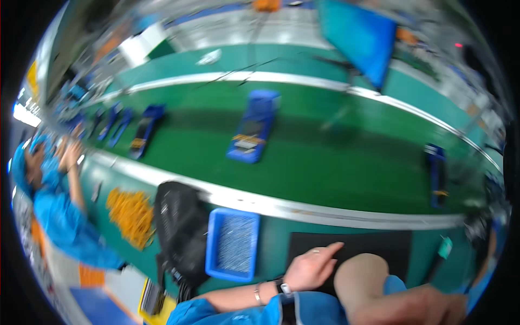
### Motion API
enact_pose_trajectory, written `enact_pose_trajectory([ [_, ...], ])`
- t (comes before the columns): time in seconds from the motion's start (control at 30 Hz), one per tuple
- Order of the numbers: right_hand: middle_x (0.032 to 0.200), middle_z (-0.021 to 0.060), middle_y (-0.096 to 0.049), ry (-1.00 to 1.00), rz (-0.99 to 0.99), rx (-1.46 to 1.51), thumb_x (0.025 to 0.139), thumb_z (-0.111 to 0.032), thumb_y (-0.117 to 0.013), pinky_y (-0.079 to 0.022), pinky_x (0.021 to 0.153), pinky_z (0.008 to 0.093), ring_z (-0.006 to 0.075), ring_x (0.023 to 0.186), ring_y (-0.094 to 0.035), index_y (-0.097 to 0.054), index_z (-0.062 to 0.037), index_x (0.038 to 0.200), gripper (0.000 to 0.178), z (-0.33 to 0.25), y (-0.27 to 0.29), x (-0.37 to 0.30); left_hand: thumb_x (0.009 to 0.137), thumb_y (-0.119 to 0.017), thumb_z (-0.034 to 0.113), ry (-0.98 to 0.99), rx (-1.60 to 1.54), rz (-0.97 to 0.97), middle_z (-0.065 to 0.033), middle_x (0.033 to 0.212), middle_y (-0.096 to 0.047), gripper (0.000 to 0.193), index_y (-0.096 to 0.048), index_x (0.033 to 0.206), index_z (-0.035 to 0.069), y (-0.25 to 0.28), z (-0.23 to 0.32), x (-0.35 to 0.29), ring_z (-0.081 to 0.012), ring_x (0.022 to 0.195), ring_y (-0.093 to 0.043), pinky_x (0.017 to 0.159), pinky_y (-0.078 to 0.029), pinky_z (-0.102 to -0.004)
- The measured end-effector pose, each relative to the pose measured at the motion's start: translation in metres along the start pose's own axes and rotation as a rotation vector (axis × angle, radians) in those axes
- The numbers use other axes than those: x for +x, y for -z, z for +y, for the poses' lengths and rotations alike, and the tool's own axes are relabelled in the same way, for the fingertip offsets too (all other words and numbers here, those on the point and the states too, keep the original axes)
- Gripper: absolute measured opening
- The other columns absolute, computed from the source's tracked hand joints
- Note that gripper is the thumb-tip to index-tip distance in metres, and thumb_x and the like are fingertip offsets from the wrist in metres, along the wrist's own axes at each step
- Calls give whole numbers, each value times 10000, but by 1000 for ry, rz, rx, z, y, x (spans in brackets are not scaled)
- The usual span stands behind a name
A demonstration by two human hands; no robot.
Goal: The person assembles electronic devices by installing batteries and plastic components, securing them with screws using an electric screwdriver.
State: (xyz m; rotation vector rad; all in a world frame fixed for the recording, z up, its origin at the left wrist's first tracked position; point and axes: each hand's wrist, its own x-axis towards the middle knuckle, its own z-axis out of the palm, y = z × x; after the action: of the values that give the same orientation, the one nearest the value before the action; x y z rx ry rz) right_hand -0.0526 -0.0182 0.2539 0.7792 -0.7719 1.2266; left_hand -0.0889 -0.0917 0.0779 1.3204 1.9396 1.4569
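My left hand [310,269] hovers over or rests on the near edge of a black mat [398,244], fingers loosely stretched to the right with nothing visible in them. A dark-banded watch [283,285] and a bracelet are on that wrist. At the lower right, close to my body, my right hand [425,307] is smeared by motion, and its fingers cannot be made out. Left of the mat stands a blue tray [212,254] full of small silvery metal pieces. A black bag [181,233] lies beside the tray.
A pile of yellow-orange strips [130,216] lies farther left. A green belt [336,162] carries several blue trays [265,100] beyond a white rail [281,207]. A teal-and-black tool [445,248] lies right. A co-worker in blue [70,222] works at left; a screen [360,40] hangs above.
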Motion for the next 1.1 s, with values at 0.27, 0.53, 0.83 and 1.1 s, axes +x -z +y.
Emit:
enact_pose_trajectory([
  [0.27, 1334, -8, -479, 475, -115, -584, 892, -171, -562, -407, 776, 334, 220, 1065, -481, -527, -183, 1273, 382, -58, -15, -49, 778, -616, 53, -89, 177, 14, -83, 678, -576, 351, -580, 1126, 39, -7, -9, -9, -245, 639, -594, 587, -491, -354],
  [0.53, 1104, 169, -575, 58, -599, -1497, 733, -175, -643, -441, 817, 441, 334, 993, -557, -555, -14, 1111, 421, -53, 128, -25, 763, -633, 30, -162, 230, 43, -51, 634, -558, 371, -584, 1131, 39, -9, -14, -2, -183, 550, -534, 542, -454, -303],
  [0.83, 1449, 226, -253, -1320, -42, -2448, 640, -499, -758, -232, 1066, 488, 340, 1357, -221, -270, -23, 1399, 1020, -121, 378, 17, 769, -628, 57, -75, 258, -21, -58, 661, -570, 335, -598, 1102, 38, -12, -8, -6, -206, 599, -570, 565, -475, -327],
  [1.1, 877, 65, -582, -1514, 431, -1207, 743, -405, -704, -507, 591, 309, 165, 656, -565, -513, -34, 1169, 597, -138, 307, 17, 776, -626, 64, -96, 294, 25, -69, 651, -581, 321, -600, 1095, 40, -11, -11, -16, -215, 584, -570, 559, -475, -333],
])
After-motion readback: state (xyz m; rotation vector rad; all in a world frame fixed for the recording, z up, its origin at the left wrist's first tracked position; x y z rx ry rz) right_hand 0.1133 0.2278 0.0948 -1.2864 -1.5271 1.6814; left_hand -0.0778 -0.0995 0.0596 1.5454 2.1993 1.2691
